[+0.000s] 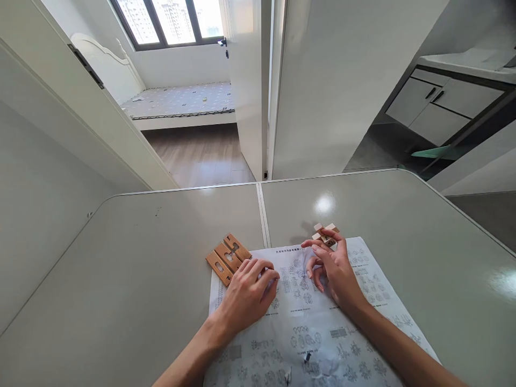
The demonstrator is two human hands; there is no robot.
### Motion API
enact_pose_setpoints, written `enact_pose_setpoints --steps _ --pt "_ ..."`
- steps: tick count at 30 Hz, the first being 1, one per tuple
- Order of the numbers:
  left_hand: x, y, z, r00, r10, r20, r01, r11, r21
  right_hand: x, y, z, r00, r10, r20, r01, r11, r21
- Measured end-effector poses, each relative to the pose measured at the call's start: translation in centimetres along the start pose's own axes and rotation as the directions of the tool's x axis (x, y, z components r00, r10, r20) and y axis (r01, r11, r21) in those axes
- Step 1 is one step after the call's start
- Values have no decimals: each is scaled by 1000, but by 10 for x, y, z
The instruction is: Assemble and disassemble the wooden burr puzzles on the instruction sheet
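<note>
A printed sheet of diagrams point(355, 322) lies on the grey table point(161, 258) in front of me. My left hand point(248, 293) rests on the sheet's upper left part with its fingers curled under, just below three notched wooden bars point(228, 257) lying side by side. My right hand point(332, 269) is at the sheet's top edge, its thumb and forefinger pinched on a small assembled wooden puzzle piece point(325, 232). The remaining fingers of that hand curl loosely over the paper.
The table has a seam point(261, 212) down its middle and rounded far corners. Beyond it stand a white wall, an open doorway to a room with a bed point(181, 99) and a window, and grey cabinets point(435, 107) at the right.
</note>
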State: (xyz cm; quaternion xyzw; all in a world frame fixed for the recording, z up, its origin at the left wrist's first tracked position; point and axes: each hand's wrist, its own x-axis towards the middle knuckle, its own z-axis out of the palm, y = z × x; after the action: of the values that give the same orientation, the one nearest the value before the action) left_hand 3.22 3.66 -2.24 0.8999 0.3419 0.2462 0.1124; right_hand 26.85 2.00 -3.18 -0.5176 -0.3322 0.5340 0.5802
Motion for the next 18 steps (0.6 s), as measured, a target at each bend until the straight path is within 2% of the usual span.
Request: enact_pose_setpoints --steps 9,13,18 --pt "3 0 -2 1000 -18 -3 18 999 -36 -5 8 4 996 -90 -11 89 992 -94" --pt "4 1 -2 999 -31 -8 31 999 -36 -9 12 5 991 -118 57 124 986 -114" --pt "5 2 -3 999 -49 -3 49 998 -49 -15 12 4 972 -136 192 176 960 -216"
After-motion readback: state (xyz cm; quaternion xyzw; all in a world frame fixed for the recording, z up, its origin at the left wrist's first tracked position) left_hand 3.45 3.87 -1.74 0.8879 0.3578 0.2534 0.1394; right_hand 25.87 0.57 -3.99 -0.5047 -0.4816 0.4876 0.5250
